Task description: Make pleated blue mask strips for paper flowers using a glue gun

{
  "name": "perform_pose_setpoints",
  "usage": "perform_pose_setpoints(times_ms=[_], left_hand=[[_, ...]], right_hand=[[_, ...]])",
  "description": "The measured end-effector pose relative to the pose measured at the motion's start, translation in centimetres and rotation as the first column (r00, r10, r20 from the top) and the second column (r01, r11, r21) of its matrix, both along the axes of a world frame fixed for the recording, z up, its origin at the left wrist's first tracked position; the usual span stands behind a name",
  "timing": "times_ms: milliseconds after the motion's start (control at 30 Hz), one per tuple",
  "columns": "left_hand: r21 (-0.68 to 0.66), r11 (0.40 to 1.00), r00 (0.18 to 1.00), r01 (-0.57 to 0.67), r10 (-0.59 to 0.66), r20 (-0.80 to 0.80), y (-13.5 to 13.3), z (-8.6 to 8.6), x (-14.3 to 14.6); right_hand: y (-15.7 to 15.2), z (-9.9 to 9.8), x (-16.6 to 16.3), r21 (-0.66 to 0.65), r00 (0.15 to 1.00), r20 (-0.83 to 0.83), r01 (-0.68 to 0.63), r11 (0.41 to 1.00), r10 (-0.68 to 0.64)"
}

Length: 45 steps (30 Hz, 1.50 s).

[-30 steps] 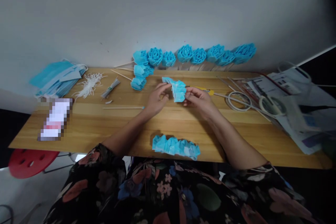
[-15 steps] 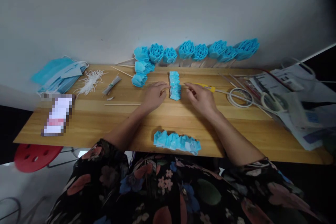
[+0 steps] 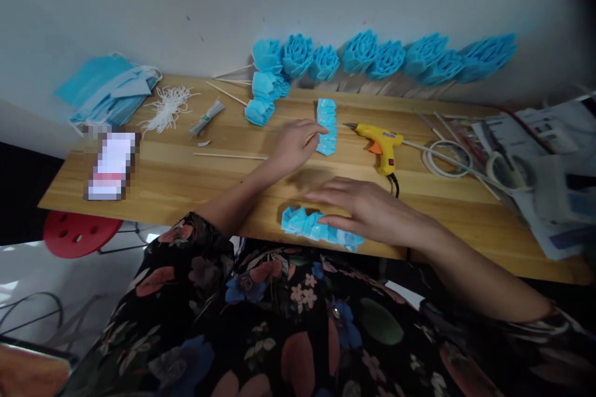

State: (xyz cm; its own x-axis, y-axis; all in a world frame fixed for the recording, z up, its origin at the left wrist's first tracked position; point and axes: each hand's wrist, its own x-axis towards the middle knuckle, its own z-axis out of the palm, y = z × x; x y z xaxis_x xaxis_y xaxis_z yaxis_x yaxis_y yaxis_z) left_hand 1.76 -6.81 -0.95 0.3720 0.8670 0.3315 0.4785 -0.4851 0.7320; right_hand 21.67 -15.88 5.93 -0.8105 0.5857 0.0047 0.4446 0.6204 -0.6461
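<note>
My left hand [image 3: 294, 147] lies by the short pleated blue strip [image 3: 326, 118], its index fingertip reaching the strip's left edge. Its fingers are partly stretched and grip nothing that I can see. Over the longer ruffled blue strip [image 3: 298, 222] near the table's front edge hovers my right hand [image 3: 365, 208]. That hand is open, thumb apart from the fingers, and it covers part of the ruffled strip. To the right of the pleated strip lies a yellow glue gun [image 3: 382, 139] with an orange trigger, its nozzle pointing left.
Blue flowers [image 3: 298, 56] on sticks line the back edge by the wall. Left are blue face masks [image 3: 109, 90], white cords [image 3: 168, 108], a wire bundle [image 3: 207, 118], a thin stick [image 3: 228, 156] and a blurred phone [image 3: 112, 164]. Tape rolls [image 3: 510, 172] and papers crowd the right.
My right hand has moved back toward me, from beside the pleated strip to above the ruffled one, uncovering the glue gun. My left hand has stayed near the pleated strip. The view has shifted.
</note>
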Motion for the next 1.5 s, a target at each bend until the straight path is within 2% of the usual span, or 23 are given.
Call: perform_pose_setpoints(times_ms=[133,233,333,367,467,600,667,733,833,1033,1200,1267,1367,1433,1500], left_hand=[[-0.069,0.992,0.994,0.106,-0.104,0.033,-0.6,0.8,0.5],[-0.112,0.964,0.967,0.240,-0.247,-0.055,-1.7,2.9,0.3],[-0.173,0.880,0.847,0.443,-0.474,-0.241,-4.0,5.3,-0.7],[-0.196,0.873,0.824,0.447,-0.487,-0.290,-5.0,5.8,-1.1],[-0.208,0.922,0.803,0.327,-0.387,-0.453,-8.1,6.1,-2.2],[-0.235,0.920,0.654,0.313,-0.388,-0.649,-10.8,4.7,-3.1],[-0.239,0.918,0.634,0.317,-0.392,-0.666,-11.2,4.1,-3.5],[-0.229,0.917,0.650,0.327,-0.395,-0.650,-11.2,3.6,-3.9],[-0.206,0.919,0.728,0.337,-0.393,-0.562,-11.0,3.0,-4.7],[0.001,0.881,0.846,0.473,-0.454,-0.280,-11.1,2.5,-5.0],[0.102,0.898,0.889,0.427,-0.397,-0.228,-11.2,2.9,-4.7],[0.082,0.927,0.918,0.367,-0.346,-0.195,-11.5,2.8,-4.7],[-0.008,0.972,0.972,0.235,-0.235,-0.029,-12.1,2.2,-5.2],[-0.125,0.984,0.990,0.125,-0.115,0.083,-12.4,1.8,-5.8],[-0.272,0.962,0.985,-0.021,0.066,0.159,-12.3,1.5,-6.5]], right_hand=[[-0.3,-1.8,-0.9,0.052,0.997,0.069,-0.050,0.997,0.046],[-0.4,-2.0,-0.6,0.065,0.995,0.094,-0.043,0.997,0.037],[-1.2,-1.7,0.4,0.074,0.994,0.105,-0.048,0.996,0.040],[-1.5,-1.7,0.7,0.079,0.992,0.117,-0.044,0.996,0.035],[-2.6,-1.8,1.2,0.069,0.990,0.140,-0.018,0.997,0.008],[-3.3,-2.3,0.3,0.034,0.992,0.120,-0.026,0.999,0.022],[-3.4,-2.4,-0.3,0.034,0.990,0.133,-0.053,0.998,0.048],[-3.5,-2.7,-0.9,0.053,0.990,0.134,-0.055,0.997,0.048],[-3.5,-3.1,-1.4,0.100,0.992,0.128,-0.023,0.995,0.011],[-2.8,-3.7,-2.6,0.063,0.993,0.106,0.049,0.997,-0.055],[-2.6,-4.4,-3.1,0.011,0.986,0.060,0.158,0.987,-0.158],[-2.7,-4.5,-2.8,0.008,0.988,0.045,0.147,0.989,-0.147],[-3.0,-4.1,-2.2,0.003,0.996,-0.008,0.091,0.996,-0.091],[-3.2,-3.9,-1.7,0.022,0.998,-0.023,0.058,0.998,-0.058],[-3.3,-3.8,-1.3,0.049,0.999,0.000,0.037,0.998,-0.037]])
